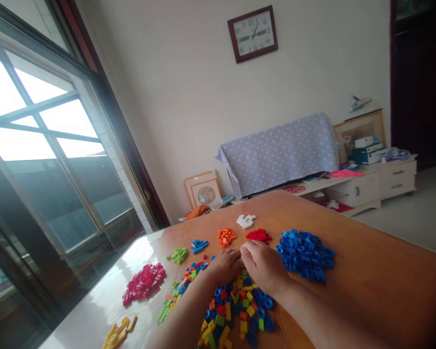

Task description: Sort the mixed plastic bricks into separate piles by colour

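Note:
A mixed heap of toy building bricks point(236, 303) in several colours, with blue wheel-like pieces among them, spreads over the table in front of me. My left hand point(225, 265) is over the heap's far part, its fingers curled down and in. Close beside it, my right hand point(263, 264) is closed, its fingers bent toward the left hand. Whatever the fingertips hold is hidden. Just beyond my right hand lies a small pile of red bricks point(259, 236). To its right stands a large pile of blue bricks point(305, 254).
Sorted piles surround the heap: pink bricks point(144, 283), yellow bricks point(119, 333), green bricks point(179, 255), light-blue bricks point(199, 245), orange bricks point(226, 237) and white bricks point(246, 221). The wooden table point(378, 271) has its far edge before a cloth-covered object point(279, 152).

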Motion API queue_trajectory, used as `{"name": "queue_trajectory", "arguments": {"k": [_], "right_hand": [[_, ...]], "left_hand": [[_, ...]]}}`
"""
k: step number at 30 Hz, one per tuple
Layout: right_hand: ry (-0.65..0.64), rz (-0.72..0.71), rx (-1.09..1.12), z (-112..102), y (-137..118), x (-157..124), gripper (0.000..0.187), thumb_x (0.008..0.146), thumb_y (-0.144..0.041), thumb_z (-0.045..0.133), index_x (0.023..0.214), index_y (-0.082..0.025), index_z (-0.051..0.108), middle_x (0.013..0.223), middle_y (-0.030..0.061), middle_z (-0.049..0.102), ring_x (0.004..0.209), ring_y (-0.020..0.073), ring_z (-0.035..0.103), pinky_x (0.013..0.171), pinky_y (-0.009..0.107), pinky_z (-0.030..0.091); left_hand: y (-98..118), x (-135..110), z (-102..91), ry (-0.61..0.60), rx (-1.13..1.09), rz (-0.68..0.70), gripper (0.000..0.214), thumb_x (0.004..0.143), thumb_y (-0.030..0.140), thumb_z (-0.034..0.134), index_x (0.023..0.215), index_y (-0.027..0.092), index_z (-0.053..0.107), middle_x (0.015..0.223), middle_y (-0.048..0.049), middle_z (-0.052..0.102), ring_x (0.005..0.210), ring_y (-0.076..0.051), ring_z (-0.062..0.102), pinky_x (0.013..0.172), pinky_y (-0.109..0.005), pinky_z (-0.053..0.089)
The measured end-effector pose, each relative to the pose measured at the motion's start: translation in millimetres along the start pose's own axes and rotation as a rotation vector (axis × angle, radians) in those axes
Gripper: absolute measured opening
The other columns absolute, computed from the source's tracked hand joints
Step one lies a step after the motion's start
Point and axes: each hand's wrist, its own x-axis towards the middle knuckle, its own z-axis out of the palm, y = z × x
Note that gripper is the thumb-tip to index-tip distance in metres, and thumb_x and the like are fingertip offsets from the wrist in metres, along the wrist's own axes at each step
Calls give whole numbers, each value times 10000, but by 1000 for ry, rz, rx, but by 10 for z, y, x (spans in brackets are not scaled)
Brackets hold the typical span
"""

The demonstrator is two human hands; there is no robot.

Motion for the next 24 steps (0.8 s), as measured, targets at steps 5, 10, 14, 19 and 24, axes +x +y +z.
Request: {"name": "queue_trajectory", "arguments": {"k": [5,10,14,19,24], "right_hand": [[-1,51,40,-13,2,10,303,996,-268,389,766,-210,577,804,27,665,822,159,613,706,266,315],[-87,205,164,10,94,62,333,986,-311,378,722,-203,550,723,13,638,716,138,574,654,254,305],[-151,261,184,67,222,115,328,967,-308,374,738,-197,579,716,19,646,706,139,558,617,248,297],[-286,247,155,124,336,115,221,886,-256,480,722,-187,611,733,6,677,709,127,567,594,234,287],[-444,225,79,81,355,50,124,792,-210,582,692,-179,647,690,-3,667,667,118,548,565,238,248]], "left_hand": [[94,-188,-101,-40,-62,-2,416,1031,422,346,1248,236,647,1178,-86,690,1084,-232,631,970,-348,493],[111,-323,-141,-26,-90,-123,442,1009,444,398,1337,252,624,1463,-106,541,1348,-291,499,1139,-443,388],[136,-438,-196,50,-166,-196,429,999,393,413,1303,206,650,1376,-119,610,1271,-260,566,1104,-387,434],[245,-727,-394,115,-229,-330,420,983,449,446,1281,246,661,1285,-81,678,1215,-246,604,1067,-360,455],[339,-1061,-590,232,-348,-511,471,944,534,491,1284,262,671,1312,-66,673,1203,-266,616,1012,-367,496]]}}
